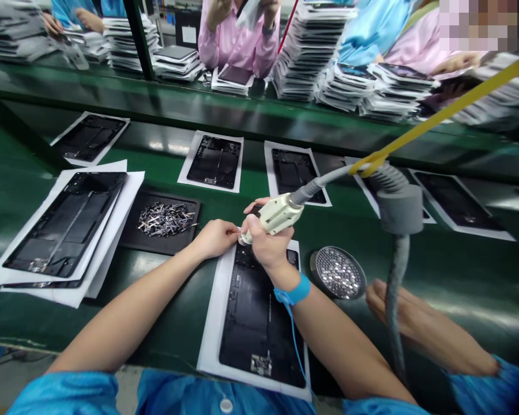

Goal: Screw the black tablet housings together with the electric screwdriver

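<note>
My right hand (270, 242) is wrapped round a cream electric screwdriver (281, 213), its tip pointing down and left at the upper left corner of a black tablet back housing (251, 305). The housing lies on a white sheet (211, 323) in front of me. Close to the driver's tip, my left hand (220, 237) has its thumb and fingers pressed together at that corner; what they pinch, if anything, is hidden. A blue wrist strap (293, 290) with a thin cord circles my right wrist.
Left stand stacked housings on white sheets (130, 190) and a black tray (155, 245) of small metal parts. A round dish (339, 272) of screws sits right, beside another person's hand (384, 305). More housings (215, 161) line the belt. A yellow strap (450, 112) holds the driver's cable.
</note>
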Demonstrator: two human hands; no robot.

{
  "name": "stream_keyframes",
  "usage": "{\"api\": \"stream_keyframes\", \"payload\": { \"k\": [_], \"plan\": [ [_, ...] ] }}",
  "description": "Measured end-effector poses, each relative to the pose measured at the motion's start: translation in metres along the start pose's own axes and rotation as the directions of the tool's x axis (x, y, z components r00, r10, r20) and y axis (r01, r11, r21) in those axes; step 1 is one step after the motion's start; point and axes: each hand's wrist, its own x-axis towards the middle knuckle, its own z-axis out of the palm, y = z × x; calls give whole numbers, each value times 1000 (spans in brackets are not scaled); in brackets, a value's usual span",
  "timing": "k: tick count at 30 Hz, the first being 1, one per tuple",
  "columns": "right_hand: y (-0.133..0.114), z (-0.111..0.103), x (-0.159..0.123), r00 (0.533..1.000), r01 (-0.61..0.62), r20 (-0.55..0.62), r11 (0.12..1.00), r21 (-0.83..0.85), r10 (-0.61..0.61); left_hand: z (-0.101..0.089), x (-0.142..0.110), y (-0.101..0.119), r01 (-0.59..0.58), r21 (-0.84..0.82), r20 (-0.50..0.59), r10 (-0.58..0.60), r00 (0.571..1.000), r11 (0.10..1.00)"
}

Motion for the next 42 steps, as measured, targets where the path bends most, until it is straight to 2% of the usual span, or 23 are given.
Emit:
{"api": "stream_keyframes", "payload": {
  "k": [8, 11, 14, 17, 19, 20, 22, 23, 25, 27, 29, 33, 35, 42],
  "plan": [
    [19, -2, -5, 998, -54, 17, 993, -105, 56, 0, 3, -3, 2, 23, -1, -2, 1000, 1000],
    [21, 1, -4, 998, -62, 10, 995, -73, 63, -1, 4, -5, -9, 51, -2, 9, 1000, 999],
    [10, -3, -1, 999, -40, -11, 999, 11, 40, -3, 1, -6, -14, 97, 20, 12, 1000, 995],
    [-14, -28, 0, 997, 27, -80, 997, 66, -22, 0, -1, -3, -46, 259, -78, 68, 995, 965],
    [-32, -56, -2, 987, 82, -140, 996, 45, -75, 7, 2, 2, -126, 414, -153, 205, 967, 901],
    [-40, -71, -3, 980, 105, -174, 994, 11, -102, 12, 6, 7, -179, 483, -146, 281, 949, 857],
    [-52, -100, -7, 957, 130, -250, 987, -94, -150, 22, 15, 17, -270, 574, -60, 369, 928, 773],
    [-55, -113, -10, 943, 132, -285, 980, -150, -171, 26, 21, 22, -294, 597, 2, 365, 931, 747],
    [-56, -134, -14, 921, 121, -336, 964, -238, -198, 32, 34, 32, -315, 600, 134, 297, 946, 736],
    [-52, -148, -16, 911, 90, -364, 955, -281, -194, 34, 47, 37, -339, 565, 247, 238, 939, 752],
    [-46, -155, -18, 910, 50, -380, 954, -294, -165, 33, 59, 38, -363, 544, 274, 249, 929, 756],
    [-39, -159, -17, 911, 21, -389, 959, -282, -134, 31, 79, 32, -341, 561, 107, 342, 933, 755],
    [-38, -159, -16, 910, 23, -393, 965, -262, -128, 31, 86, 28, -333, 542, 61, 359, 931, 772],
    [-34, -158, -15, 923, 16, -370, 970, -243, -108, 31, 90, 22, -347, 506, 44, 378, 925, 790]
  ]
}}
